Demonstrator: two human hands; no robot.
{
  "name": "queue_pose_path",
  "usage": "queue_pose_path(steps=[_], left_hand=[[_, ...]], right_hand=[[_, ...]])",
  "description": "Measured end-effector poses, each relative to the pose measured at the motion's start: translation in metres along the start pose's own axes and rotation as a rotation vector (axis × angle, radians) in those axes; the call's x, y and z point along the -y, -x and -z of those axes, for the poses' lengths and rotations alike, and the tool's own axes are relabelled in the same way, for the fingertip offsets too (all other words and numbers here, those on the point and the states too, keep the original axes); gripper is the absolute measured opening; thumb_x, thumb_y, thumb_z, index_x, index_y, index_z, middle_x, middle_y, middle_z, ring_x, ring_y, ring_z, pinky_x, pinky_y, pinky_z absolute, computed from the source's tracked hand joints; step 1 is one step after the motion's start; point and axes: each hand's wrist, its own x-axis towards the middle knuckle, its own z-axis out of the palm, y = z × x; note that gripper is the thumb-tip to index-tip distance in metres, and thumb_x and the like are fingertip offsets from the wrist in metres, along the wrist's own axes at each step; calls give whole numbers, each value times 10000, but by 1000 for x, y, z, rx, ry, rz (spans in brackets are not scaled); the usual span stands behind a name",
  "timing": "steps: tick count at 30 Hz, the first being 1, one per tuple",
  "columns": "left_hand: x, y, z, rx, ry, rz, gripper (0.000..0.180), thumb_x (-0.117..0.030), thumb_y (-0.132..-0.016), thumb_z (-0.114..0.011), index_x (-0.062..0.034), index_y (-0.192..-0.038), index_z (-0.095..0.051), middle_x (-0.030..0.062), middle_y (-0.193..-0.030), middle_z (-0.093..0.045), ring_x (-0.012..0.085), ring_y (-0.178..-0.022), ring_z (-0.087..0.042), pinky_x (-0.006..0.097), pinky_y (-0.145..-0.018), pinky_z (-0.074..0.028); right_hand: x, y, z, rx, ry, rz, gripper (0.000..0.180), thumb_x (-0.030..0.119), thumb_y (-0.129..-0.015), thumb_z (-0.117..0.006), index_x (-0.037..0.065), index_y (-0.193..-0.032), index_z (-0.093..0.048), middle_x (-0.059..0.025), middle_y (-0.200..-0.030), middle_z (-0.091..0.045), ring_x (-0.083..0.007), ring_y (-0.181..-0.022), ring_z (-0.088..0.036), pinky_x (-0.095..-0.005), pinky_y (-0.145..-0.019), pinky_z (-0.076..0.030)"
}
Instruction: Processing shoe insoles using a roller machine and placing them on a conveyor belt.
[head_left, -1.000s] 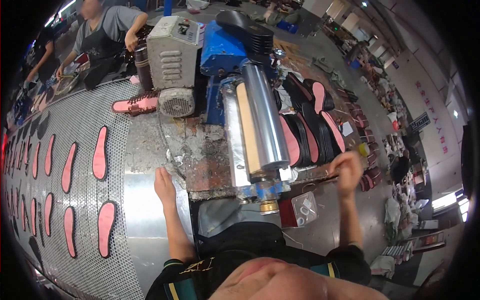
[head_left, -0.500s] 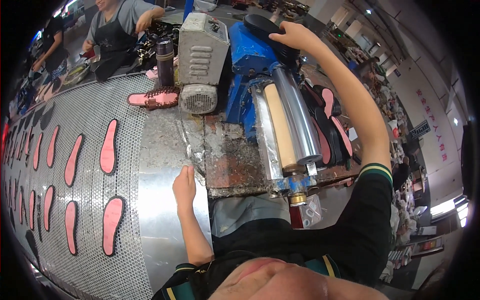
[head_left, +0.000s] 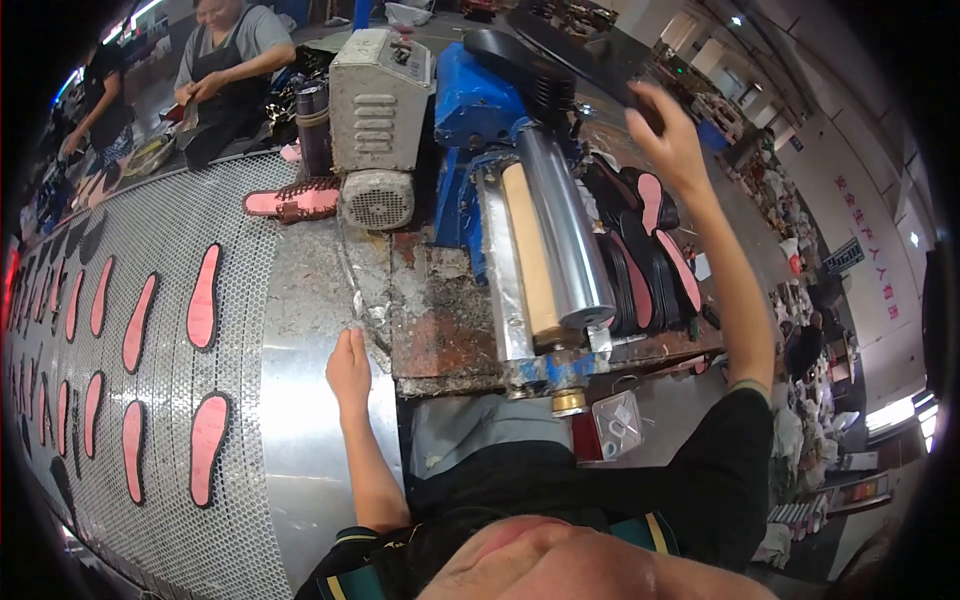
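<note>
My right hand (head_left: 672, 135) is raised high over the machine, arm stretched out, fingers closed on the near end of a long black sole (head_left: 560, 55) held flat above the blue machine body (head_left: 470, 100). The sole's far end reaches out over the top of the grey motor housing (head_left: 378, 95); it touches nothing but my hand as far as I can see.

My left hand (head_left: 348, 368) lies flat and open on the bare metal edge of the conveyor (head_left: 300, 400), just beside the rusty machine plate (head_left: 440, 330). It holds nothing.

The twin rollers (head_left: 555, 250), one tan and one polished steel, run lengthwise toward me between my two arms. To their right, a row of black soles with pink insoles (head_left: 650, 250) stands on edge on the bench, packed close together.

On the perforated belt (head_left: 150, 250) to my left, pink insoles with black rims (head_left: 205, 295) lie flat in rows, well apart from one another. One pink-lined sole (head_left: 292, 200) rests at the foot of the motor.

Two other people (head_left: 225, 60) work at the far end of the belt; their hands are busy with items too small to tell.
</note>
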Motion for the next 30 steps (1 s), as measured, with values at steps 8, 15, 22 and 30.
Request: queue_pose_path(steps=[8, 15, 22, 30], left_hand=[[3, 1, 2, -224, -171, -30, 300, -330, -1009, -434, -58, -921, -522, 225, -768, -608, 447, -757, -591, 494, -631, -444], [6, -1, -5, -246, -400, -117, 219, -285, -996, -450, -77, -1015, -518, 228, -773, -628, 436, -757, -611, 519, -642, -451], [-12, 11, -12, -177, -567, -130, 223, -283, -991, -434, -64, -969, -471, 240, -694, -603, 446, -685, -602, 544, -610, -448], [-14, 10, -9, -121, -599, -190, 237, -285, -982, -428, -53, -949, -466, 233, -682, -596, 439, -684, -605, 546, -610, -454]], right_hand=[[56, 286, 9, 10, -1209, -597, 313, 179, -770, -629, 96, -955, -392, -32, -762, -410, -165, -658, -446, -314, -617, -439], [80, 505, -87, 214, -819, -850, 180, 25, -807, -563, 8, -980, -514, -56, -848, -554, -162, -769, -537, -294, -706, -445], [58, 508, -110, 433, -558, -757, 316, 63, -762, -591, 25, -1063, -502, -200, -850, -590, -349, -767, -616, -378, -691, -483], [68, 512, -130, 273, -482, -694, 351, 117, -784, -592, 16, -1106, -496, -217, -836, -579, -390, -773, -590, -394, -700, -486]])
